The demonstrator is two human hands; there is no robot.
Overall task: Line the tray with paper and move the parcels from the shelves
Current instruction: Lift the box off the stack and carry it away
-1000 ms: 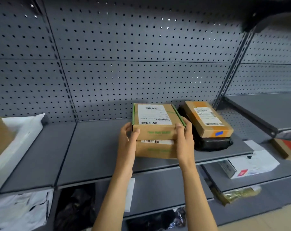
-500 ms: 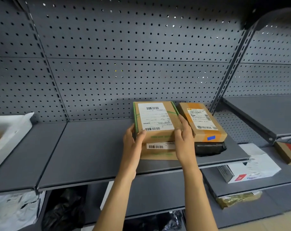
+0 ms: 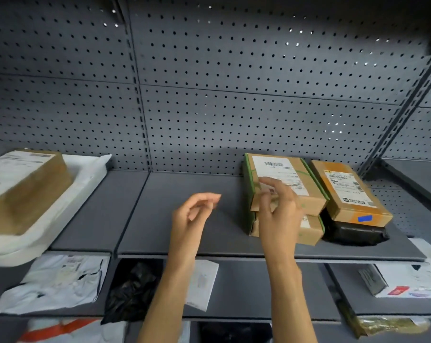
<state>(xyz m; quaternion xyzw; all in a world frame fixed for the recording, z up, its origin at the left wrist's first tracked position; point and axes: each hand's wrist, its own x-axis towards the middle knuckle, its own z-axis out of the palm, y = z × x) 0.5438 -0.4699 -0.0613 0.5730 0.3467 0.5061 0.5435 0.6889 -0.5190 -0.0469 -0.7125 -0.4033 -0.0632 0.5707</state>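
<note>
Sitting at far left, the tray [image 3: 68, 219] is paper-lined and holds one parcel [image 3: 24, 186]. Both the left hand [image 3: 192, 219] and right hand [image 3: 278, 214] hang loose-fingered, holding nothing, before the stacked boxes [image 3: 286, 194] on the shelf [image 3: 184, 233]. Parcel moving seems underway; next comes gripping the top box.

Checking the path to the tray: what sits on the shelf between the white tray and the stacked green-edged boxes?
Nothing: the head view shows bare grey shelf between the tray and the boxes.
</note>
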